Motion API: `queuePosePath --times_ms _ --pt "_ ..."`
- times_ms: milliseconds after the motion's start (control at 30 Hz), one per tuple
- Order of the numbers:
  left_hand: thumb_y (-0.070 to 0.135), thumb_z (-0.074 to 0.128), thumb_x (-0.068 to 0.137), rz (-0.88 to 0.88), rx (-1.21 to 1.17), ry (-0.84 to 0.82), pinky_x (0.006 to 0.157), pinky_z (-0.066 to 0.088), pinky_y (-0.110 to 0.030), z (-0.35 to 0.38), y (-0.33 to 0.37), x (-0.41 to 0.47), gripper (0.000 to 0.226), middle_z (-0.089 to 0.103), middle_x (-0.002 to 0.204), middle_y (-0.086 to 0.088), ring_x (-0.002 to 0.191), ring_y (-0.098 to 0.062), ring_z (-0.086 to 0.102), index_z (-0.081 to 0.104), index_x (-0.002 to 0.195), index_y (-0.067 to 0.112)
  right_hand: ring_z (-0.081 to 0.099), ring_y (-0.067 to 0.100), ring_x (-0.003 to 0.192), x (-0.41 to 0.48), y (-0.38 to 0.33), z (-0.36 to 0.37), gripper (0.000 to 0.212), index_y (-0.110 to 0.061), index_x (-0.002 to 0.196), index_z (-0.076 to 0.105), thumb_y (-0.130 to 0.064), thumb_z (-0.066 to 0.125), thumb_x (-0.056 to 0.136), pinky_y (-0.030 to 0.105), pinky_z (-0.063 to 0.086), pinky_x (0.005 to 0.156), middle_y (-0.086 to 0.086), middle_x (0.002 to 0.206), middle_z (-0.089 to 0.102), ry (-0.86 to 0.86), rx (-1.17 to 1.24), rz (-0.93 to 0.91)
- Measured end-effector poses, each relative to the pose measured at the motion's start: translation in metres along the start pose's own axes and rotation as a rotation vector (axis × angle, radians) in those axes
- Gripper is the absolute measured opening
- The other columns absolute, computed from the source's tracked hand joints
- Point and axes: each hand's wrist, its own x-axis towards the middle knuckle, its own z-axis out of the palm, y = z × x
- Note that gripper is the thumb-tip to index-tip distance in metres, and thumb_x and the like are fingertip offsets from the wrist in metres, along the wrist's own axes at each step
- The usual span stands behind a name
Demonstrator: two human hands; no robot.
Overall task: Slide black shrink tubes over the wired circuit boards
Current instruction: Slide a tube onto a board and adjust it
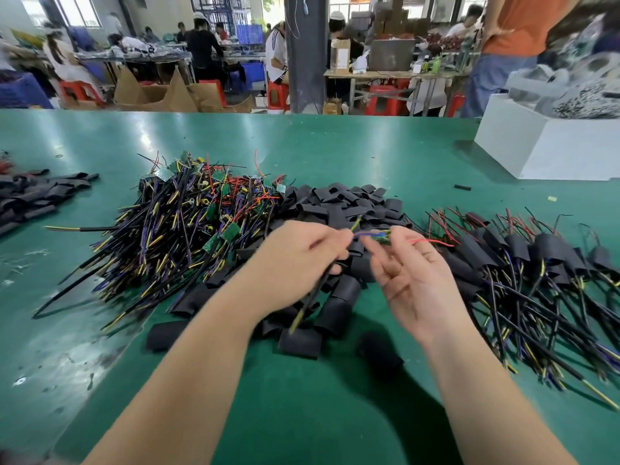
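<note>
**A:** What are the hands doing?

**B:** Just above the green bench (335,397), the left hand (295,260) is curled round the black cable (303,308) of one wired board (382,238). The right hand (412,276), palm up with its other fingers loose, pinches that board between thumb and forefinger. Both hands are blurred.

**A:** And the tubes?

**B:** One heap of black tubes (339,204) lies under and behind the hands, too many to count. There is one heap of bare boards (188,223) to the left and one heap of sleeved boards (536,260) to the right. A second tube heap (30,196) lies at the far left, and one white box (550,152) stands at the far right.
</note>
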Motion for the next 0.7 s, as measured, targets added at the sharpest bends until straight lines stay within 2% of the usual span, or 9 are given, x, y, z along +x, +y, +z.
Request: queuePosePath --times_ms 67,133,200,267,367,467,567,633,700 --pt "0.026 0.054 0.097 0.042 0.038 0.087 0.075 0.058 -0.031 0.015 0.0 0.006 0.018 0.074 0.086 0.003 0.067 -0.008 0.07 0.071 0.092 0.024 0.074 0.021 0.075 -0.001 0.004 0.001 0.025 -0.02 0.087 0.047 -0.014 0.066 0.071 0.021 0.054 0.059 0.003 0.073 0.071 -0.01 -0.056 -0.038" --pt "0.017 0.054 0.096 0.088 0.092 0.18 0.069 0.053 -0.02 0.022 -0.004 0.011 0.019 0.073 0.083 0.0 0.057 -0.002 0.06 0.073 0.095 0.017 0.073 0.023 0.074 -0.001 0.005 -0.001 0.034 -0.02 0.085 0.039 -0.01 0.067 0.07 0.022 0.053 0.058 0.004 0.072 0.072 -0.006 -0.102 -0.092" --pt "0.013 0.055 0.096 0.192 0.268 0.24 0.07 0.041 -0.009 0.023 -0.007 0.014 0.022 0.073 0.089 -0.004 0.069 -0.004 0.058 0.071 0.11 0.008 0.072 0.021 0.074 0.0 0.007 -0.004 0.036 -0.019 0.084 0.037 -0.004 0.067 0.074 0.022 0.051 0.058 0.006 0.076 0.073 -0.011 -0.162 -0.125" --pt "0.013 0.052 0.097 0.238 0.331 0.218 0.077 0.038 -0.012 0.024 -0.012 0.014 0.027 0.07 0.093 -0.003 0.086 -0.011 0.061 0.065 0.12 0.005 0.072 0.016 0.081 0.001 0.01 -0.006 0.034 -0.017 0.083 0.039 0.008 0.062 0.081 0.021 0.052 0.06 0.001 0.072 0.072 -0.046 -0.209 -0.14" --pt "0.016 0.047 0.1 0.224 0.255 0.172 0.061 0.033 -0.004 0.026 -0.021 0.008 0.027 0.059 0.06 0.026 0.065 0.012 0.055 0.072 0.098 0.005 0.071 0.017 0.086 0.003 0.013 -0.011 0.035 -0.017 0.084 0.044 0.014 0.061 0.081 0.022 0.054 0.065 0.003 0.079 0.073 -0.087 -0.263 -0.162" --pt "0.013 0.052 0.097 0.163 0.233 0.171 0.049 0.029 -0.003 0.028 -0.033 0.006 0.027 0.051 0.045 0.031 0.047 0.017 0.045 0.073 0.083 0.005 0.067 0.015 0.073 0.004 0.014 -0.015 0.04 -0.019 0.088 0.045 0.012 0.068 0.079 0.027 0.055 0.07 0.001 0.083 0.074 -0.076 -0.464 -0.189" --pt "0.011 0.059 0.093 0.166 0.256 0.216 0.058 0.035 -0.005 0.027 -0.04 0.001 0.018 0.066 0.065 0.017 0.058 0.01 0.053 0.077 0.094 0.013 0.069 0.011 0.071 0.004 0.014 -0.016 0.044 -0.019 0.089 0.042 0.003 0.076 0.075 0.019 0.052 0.07 -0.005 0.084 0.075 -0.11 -0.757 -0.191" --pt "0.014 0.056 0.094 0.197 0.342 0.253 0.074 0.046 -0.02 0.025 -0.047 -0.004 0.02 0.071 0.075 0.002 0.071 -0.004 0.061 0.076 0.094 0.011 0.064 -0.001 0.063 0.002 0.011 -0.017 0.041 -0.022 0.084 0.045 -0.016 0.083 0.071 0.009 0.044 0.061 -0.013 0.075 0.073 -0.078 -1.089 -0.194" --pt "0.017 0.051 0.094 0.184 0.453 0.279 0.076 0.046 -0.039 0.022 -0.055 -0.005 0.025 0.068 0.076 -0.006 0.077 -0.024 0.061 0.071 0.087 0.004 0.053 -0.003 0.055 -0.002 0.0 -0.023 0.039 -0.022 0.073 0.05 -0.042 0.083 0.066 0.01 0.039 0.054 -0.008 0.063 0.064 -0.072 -1.533 -0.19"
